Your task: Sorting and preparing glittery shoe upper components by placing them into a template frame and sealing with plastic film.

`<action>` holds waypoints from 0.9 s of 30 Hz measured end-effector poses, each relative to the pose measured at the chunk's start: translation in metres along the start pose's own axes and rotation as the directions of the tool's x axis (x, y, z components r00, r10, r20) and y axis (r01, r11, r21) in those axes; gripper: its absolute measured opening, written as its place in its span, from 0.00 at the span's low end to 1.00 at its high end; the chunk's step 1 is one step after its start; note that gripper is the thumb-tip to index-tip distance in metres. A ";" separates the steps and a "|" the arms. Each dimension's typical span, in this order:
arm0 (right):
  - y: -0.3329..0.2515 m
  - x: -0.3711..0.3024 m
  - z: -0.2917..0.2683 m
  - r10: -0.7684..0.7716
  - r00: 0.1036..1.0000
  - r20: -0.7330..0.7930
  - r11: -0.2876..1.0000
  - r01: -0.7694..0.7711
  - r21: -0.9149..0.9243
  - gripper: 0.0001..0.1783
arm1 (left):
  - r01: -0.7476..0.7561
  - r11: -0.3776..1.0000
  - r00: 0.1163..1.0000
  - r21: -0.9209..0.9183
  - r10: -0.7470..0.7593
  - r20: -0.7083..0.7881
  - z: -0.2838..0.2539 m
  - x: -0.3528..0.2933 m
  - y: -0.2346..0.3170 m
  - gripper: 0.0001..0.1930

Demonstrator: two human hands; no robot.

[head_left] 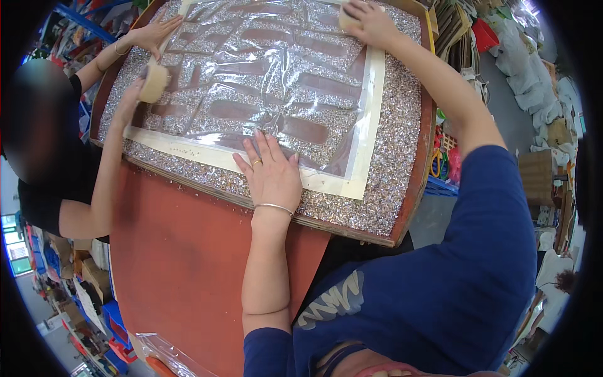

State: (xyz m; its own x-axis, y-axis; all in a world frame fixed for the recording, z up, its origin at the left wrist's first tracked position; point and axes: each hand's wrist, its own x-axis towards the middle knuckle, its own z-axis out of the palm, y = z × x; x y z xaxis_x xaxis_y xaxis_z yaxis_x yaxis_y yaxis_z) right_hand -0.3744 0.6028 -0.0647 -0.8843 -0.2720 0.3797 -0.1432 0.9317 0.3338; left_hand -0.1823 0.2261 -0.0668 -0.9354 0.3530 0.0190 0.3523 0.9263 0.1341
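My left hand [273, 173] lies flat, fingers spread, on the near edge of a clear plastic sheet [267, 69] with a pattern of dark oblong shapes. A ring and a bracelet are on it. At the sheet's far right corner, my right hand [375, 26] is closed on a cream rounded block [347, 20]; its exact kind is not clear. Cream strips [370, 107] border the sheet. Beneath it spreads a layer of glittering silver and gold bits [399, 138], in a shallow wooden tray [411, 204].
Across the left side, a co-worker's hand [129, 100] holds a similar cream block [154, 83], and their other hand [154, 34] presses the sheet's edge. A red-brown tabletop [182, 257] lies nearer me. Scissors with yellow handles [436, 162] hang beyond the tray's right side.
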 end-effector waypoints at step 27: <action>-0.060 0.015 -0.014 0.071 0.989 0.129 0.994 -0.081 0.079 0.34 | 0.007 0.998 1.000 -0.056 -0.006 0.013 0.003 0.000 -0.004 0.30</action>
State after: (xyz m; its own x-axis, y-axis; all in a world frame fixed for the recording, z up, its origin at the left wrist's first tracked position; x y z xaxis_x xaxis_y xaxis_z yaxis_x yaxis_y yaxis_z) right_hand -0.3728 0.5398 -0.0673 -0.9422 -0.1720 0.2875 -0.1054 0.9668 0.2329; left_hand -0.1831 0.2231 -0.0706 -0.9370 0.3493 0.0049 0.3439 0.9197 0.1893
